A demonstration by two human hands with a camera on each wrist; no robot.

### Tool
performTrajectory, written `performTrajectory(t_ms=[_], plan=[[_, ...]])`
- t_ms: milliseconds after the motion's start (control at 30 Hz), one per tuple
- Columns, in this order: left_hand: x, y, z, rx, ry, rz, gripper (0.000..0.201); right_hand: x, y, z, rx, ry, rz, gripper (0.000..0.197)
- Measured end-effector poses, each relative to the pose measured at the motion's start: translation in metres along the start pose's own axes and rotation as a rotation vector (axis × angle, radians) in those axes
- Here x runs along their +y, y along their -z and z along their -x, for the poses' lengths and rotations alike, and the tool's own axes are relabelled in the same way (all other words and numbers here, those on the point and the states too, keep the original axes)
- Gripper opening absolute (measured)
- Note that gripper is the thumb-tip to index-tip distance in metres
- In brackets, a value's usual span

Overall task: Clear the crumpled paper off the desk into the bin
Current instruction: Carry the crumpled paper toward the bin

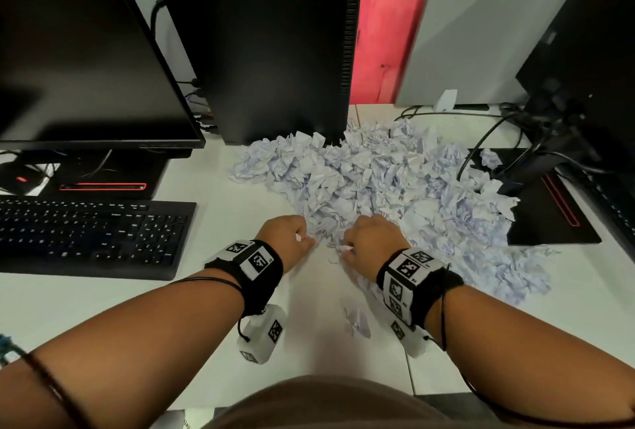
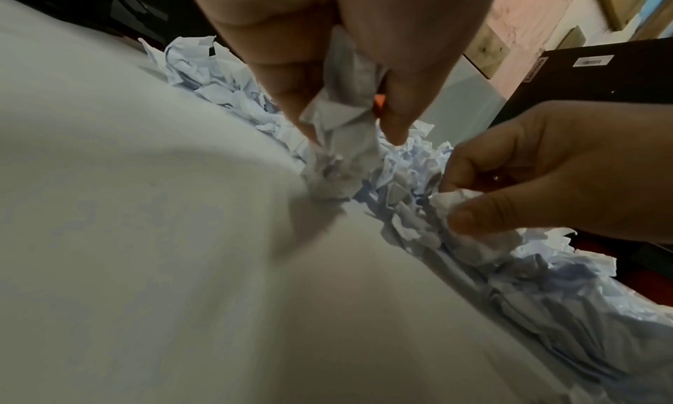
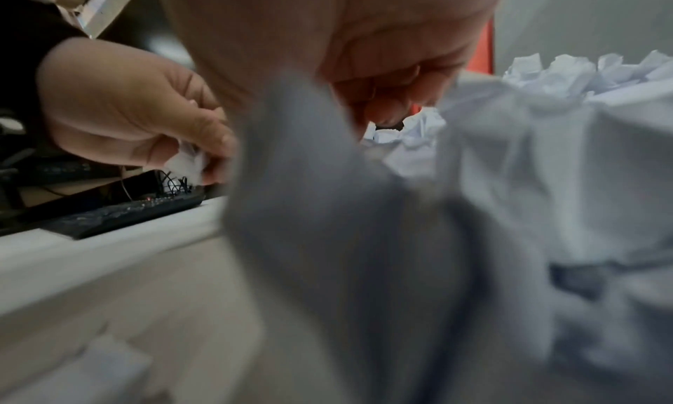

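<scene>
Each grip, left hand [image 1: 288,235] and right hand [image 1: 372,239], pinches a wad from the pale crumpled paper heap [image 1: 385,181] on the white table [image 1: 240,208], probably to carry to the bin.

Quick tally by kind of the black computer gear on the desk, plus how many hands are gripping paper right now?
Monitors: 2 (left monitor, right monitor)
Tower PC: 1
Keyboard: 1
Hands gripping crumpled paper: 2 (left hand, right hand)
Total: 6

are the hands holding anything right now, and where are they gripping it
Both hold crumpled paper at the pile's near edge. The left hand pinches a wad between fingertips; the right hand pinches another wad between thumb and fingers.
</scene>
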State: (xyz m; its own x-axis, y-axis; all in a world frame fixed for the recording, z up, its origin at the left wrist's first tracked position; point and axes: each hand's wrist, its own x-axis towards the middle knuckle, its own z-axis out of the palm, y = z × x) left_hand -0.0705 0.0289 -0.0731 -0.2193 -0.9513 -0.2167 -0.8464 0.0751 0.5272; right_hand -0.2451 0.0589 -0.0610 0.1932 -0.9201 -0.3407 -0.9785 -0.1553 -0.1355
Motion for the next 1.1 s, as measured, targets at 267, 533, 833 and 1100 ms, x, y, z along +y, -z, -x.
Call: performTrajectory(t_ms=[267, 533, 833, 1100], plan=[[-0.007, -0.006, 0.0, -0.139, 0.006, -0.018, 0.056, 0.024, 0.022, 0.013, 0.232, -0.026, -0.518, 0.018], [-0.012, -0.016, 0.007, -0.22, 0.044, -0.103, 0.041, 0.021, 0.012, 0.037, -0.208, 0.019, -0.078, 0.041], [0.01, -0.007, 0.019, -0.17, -0.067, -0.051, 0.033, 0.016, -0.018, 0.03, -0.242, 0.034, 0.152, 0.012], [0.031, -0.029, 0.034, -0.335, -0.289, 0.099, 0.042, 0.024, 0.007, 0.03, -0.053, -0.077, -0.077, 0.02]])
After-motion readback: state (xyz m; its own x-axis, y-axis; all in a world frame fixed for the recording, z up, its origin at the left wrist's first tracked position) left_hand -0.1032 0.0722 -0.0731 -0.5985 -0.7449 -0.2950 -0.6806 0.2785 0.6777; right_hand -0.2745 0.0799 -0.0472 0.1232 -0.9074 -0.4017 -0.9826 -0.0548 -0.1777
